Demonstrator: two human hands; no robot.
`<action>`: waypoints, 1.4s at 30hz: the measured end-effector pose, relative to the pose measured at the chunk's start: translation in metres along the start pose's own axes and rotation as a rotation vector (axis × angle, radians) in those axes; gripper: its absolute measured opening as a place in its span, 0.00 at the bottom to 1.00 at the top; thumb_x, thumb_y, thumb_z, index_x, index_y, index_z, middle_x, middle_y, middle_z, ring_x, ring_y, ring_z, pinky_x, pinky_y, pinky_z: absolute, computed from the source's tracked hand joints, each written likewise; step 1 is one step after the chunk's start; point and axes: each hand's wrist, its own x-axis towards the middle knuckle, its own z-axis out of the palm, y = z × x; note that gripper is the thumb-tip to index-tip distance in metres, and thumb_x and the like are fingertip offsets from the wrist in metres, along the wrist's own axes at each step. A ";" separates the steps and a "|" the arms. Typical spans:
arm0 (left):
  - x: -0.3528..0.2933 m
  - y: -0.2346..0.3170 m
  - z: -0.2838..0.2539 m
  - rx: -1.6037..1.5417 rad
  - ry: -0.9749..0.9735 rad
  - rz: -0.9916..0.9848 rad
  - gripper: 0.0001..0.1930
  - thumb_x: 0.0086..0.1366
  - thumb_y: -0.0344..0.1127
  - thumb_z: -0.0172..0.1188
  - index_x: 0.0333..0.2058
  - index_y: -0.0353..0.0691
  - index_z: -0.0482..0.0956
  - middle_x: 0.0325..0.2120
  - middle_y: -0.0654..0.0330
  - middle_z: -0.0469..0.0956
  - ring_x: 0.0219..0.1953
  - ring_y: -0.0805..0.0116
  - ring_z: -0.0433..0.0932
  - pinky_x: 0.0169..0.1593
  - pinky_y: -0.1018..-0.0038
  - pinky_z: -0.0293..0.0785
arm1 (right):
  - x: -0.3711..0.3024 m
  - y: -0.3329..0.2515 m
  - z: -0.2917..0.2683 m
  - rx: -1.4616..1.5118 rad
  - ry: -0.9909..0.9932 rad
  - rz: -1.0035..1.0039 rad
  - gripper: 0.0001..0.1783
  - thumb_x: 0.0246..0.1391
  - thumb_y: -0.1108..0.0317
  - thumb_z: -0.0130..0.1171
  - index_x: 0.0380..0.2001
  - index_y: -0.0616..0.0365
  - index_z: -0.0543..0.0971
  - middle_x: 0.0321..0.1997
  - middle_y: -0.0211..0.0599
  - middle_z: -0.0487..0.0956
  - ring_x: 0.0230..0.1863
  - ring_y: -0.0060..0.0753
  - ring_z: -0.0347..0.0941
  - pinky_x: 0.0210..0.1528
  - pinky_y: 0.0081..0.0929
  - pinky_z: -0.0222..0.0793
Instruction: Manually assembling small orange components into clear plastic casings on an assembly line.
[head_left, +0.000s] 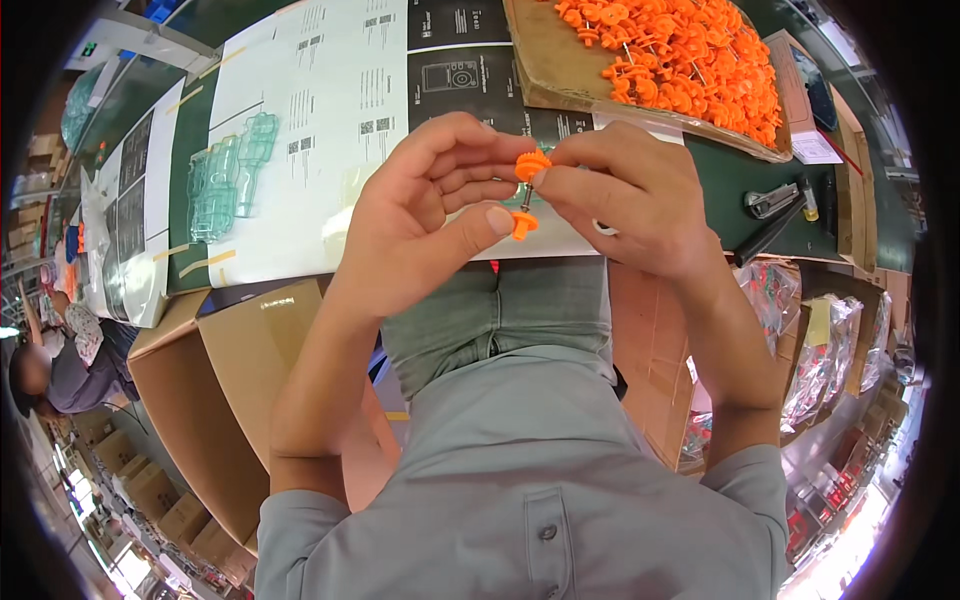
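Note:
Between my two hands is a small gear axle [526, 195]: a thin metal rod with an orange toothed gear at its far end and an orange hub at its near end. My right hand [635, 190] pinches it by the far gear between thumb and fingertips. My left hand [425, 205] curls around the other side, its index fingertip by the gear and its thumb against the near hub. Its other fingers are bent, with nothing seen in them. Beyond my right hand, a cardboard tray [555, 85] holds a heap of similar orange gear axles [690, 65].
Printed white sheets [335, 120] cover much of the green table [715, 180]. Clear greenish plastic shells [232, 175] lie at left. A stapler [772, 200] and dark tool are at right. Cardboard boxes [265, 330] stand below the edge; another person [85, 365] is far left.

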 end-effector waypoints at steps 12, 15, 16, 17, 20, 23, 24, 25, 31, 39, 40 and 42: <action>-0.006 -0.017 0.017 0.689 -0.098 0.459 0.33 0.60 0.16 0.62 0.63 0.33 0.60 0.57 0.41 0.73 0.61 0.49 0.75 0.62 0.59 0.75 | 0.007 -0.033 -0.017 1.426 0.643 0.526 0.25 0.73 0.50 0.38 0.24 0.50 0.71 0.23 0.28 0.71 0.23 0.27 0.63 0.24 0.27 0.65; -0.007 -0.018 0.019 0.679 -0.091 0.452 0.34 0.60 0.16 0.62 0.63 0.34 0.60 0.57 0.40 0.73 0.61 0.49 0.75 0.62 0.59 0.75 | 0.007 -0.031 -0.021 1.495 0.625 0.483 0.27 0.73 0.49 0.35 0.23 0.48 0.71 0.23 0.26 0.70 0.24 0.25 0.62 0.25 0.27 0.65; -0.008 -0.019 0.019 0.676 -0.086 0.452 0.34 0.60 0.16 0.62 0.64 0.34 0.60 0.57 0.40 0.73 0.61 0.49 0.75 0.62 0.59 0.75 | 0.006 -0.029 -0.022 1.514 0.601 0.495 0.27 0.73 0.49 0.35 0.23 0.48 0.72 0.24 0.26 0.71 0.25 0.25 0.63 0.26 0.27 0.66; -0.009 -0.020 0.019 0.675 -0.084 0.449 0.34 0.60 0.16 0.62 0.64 0.34 0.60 0.57 0.40 0.73 0.61 0.49 0.75 0.62 0.59 0.75 | 0.006 -0.028 -0.022 1.533 0.577 0.507 0.27 0.73 0.49 0.35 0.23 0.48 0.72 0.25 0.25 0.72 0.26 0.24 0.64 0.28 0.27 0.67; -0.010 -0.024 0.019 0.643 -0.088 0.455 0.34 0.60 0.16 0.61 0.64 0.34 0.59 0.57 0.40 0.72 0.61 0.49 0.76 0.63 0.59 0.75 | 0.003 -0.027 -0.018 1.536 0.569 0.519 0.27 0.73 0.49 0.35 0.24 0.48 0.73 0.26 0.24 0.72 0.26 0.24 0.64 0.28 0.28 0.67; -0.009 -0.029 0.020 0.634 -0.072 0.456 0.34 0.60 0.16 0.61 0.64 0.34 0.59 0.58 0.40 0.72 0.61 0.49 0.76 0.63 0.59 0.75 | 0.001 -0.026 -0.016 1.533 0.566 0.524 0.27 0.73 0.49 0.35 0.24 0.48 0.74 0.26 0.24 0.73 0.26 0.24 0.64 0.28 0.27 0.67; -0.009 -0.029 0.019 0.632 -0.063 0.458 0.34 0.61 0.16 0.61 0.64 0.34 0.59 0.58 0.40 0.72 0.61 0.49 0.76 0.63 0.59 0.75 | 0.001 -0.025 -0.016 1.533 0.565 0.521 0.27 0.73 0.49 0.35 0.25 0.48 0.74 0.26 0.24 0.73 0.26 0.24 0.64 0.28 0.27 0.67; -0.010 -0.029 0.019 0.632 -0.063 0.456 0.34 0.61 0.16 0.61 0.64 0.34 0.59 0.58 0.40 0.72 0.61 0.49 0.76 0.63 0.59 0.75 | 0.001 -0.025 -0.015 1.531 0.565 0.517 0.27 0.73 0.49 0.34 0.25 0.48 0.75 0.27 0.24 0.73 0.26 0.24 0.64 0.29 0.27 0.68; -0.009 -0.037 0.022 0.558 0.006 0.468 0.31 0.58 0.19 0.64 0.60 0.31 0.66 0.55 0.44 0.75 0.56 0.53 0.78 0.59 0.62 0.78 | -0.002 -0.022 -0.020 1.523 0.537 0.509 0.26 0.73 0.49 0.35 0.28 0.48 0.76 0.28 0.24 0.74 0.27 0.24 0.65 0.29 0.27 0.68; -0.010 -0.031 0.018 0.614 -0.086 0.437 0.34 0.61 0.16 0.61 0.64 0.33 0.59 0.58 0.40 0.72 0.61 0.49 0.75 0.63 0.59 0.75 | -0.002 -0.026 -0.012 1.544 0.528 0.519 0.26 0.74 0.47 0.36 0.29 0.48 0.76 0.29 0.25 0.74 0.28 0.23 0.66 0.29 0.27 0.68; -0.009 -0.031 0.018 0.611 -0.082 0.450 0.34 0.61 0.16 0.61 0.64 0.33 0.59 0.58 0.40 0.72 0.61 0.49 0.75 0.63 0.59 0.75 | -0.002 -0.026 -0.012 1.567 0.518 0.529 0.26 0.74 0.47 0.36 0.29 0.48 0.76 0.29 0.25 0.74 0.28 0.23 0.65 0.29 0.27 0.68; -0.011 -0.030 0.018 0.616 -0.082 0.439 0.34 0.60 0.16 0.61 0.65 0.33 0.59 0.58 0.40 0.72 0.61 0.49 0.75 0.63 0.58 0.75 | -0.001 -0.026 -0.012 1.591 0.507 0.538 0.26 0.74 0.47 0.36 0.29 0.48 0.76 0.29 0.25 0.74 0.28 0.24 0.65 0.30 0.27 0.68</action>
